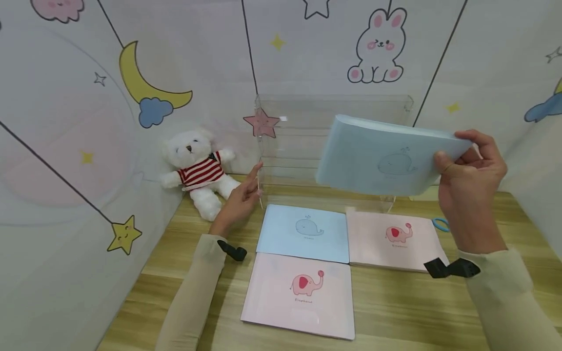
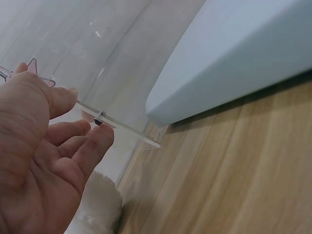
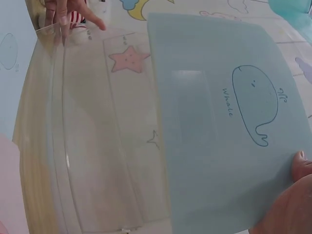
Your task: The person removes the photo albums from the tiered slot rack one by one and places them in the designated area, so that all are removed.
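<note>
My right hand (image 1: pixel 471 187) grips the right edge of a light blue booklet (image 1: pixel 382 158) with a whale drawing, thumb on its cover. It is held tilted in the air, in front of a clear acrylic rack (image 1: pixel 291 146). In the right wrist view the booklet (image 3: pixel 214 117) covers part of the rack (image 3: pixel 97 136). My left hand (image 1: pixel 239 202) is at the rack's left side; the left wrist view shows thumb and fingers of this hand (image 2: pixel 53 141) pinching the clear panel's edge. Below the rack lie another blue whale booklet (image 1: pixel 281 231) and two pink elephant booklets, one right (image 1: pixel 369 239), one nearest me (image 1: pixel 272 297).
A white teddy bear (image 1: pixel 189 146) in a striped shirt sits left of the rack against the printed backdrop (image 1: pixel 210 63). Beside the right pink booklet is a small blue ring-shaped item (image 1: pixel 441 224). Everything stands on a wood-grain tabletop (image 1: pixel 408 312).
</note>
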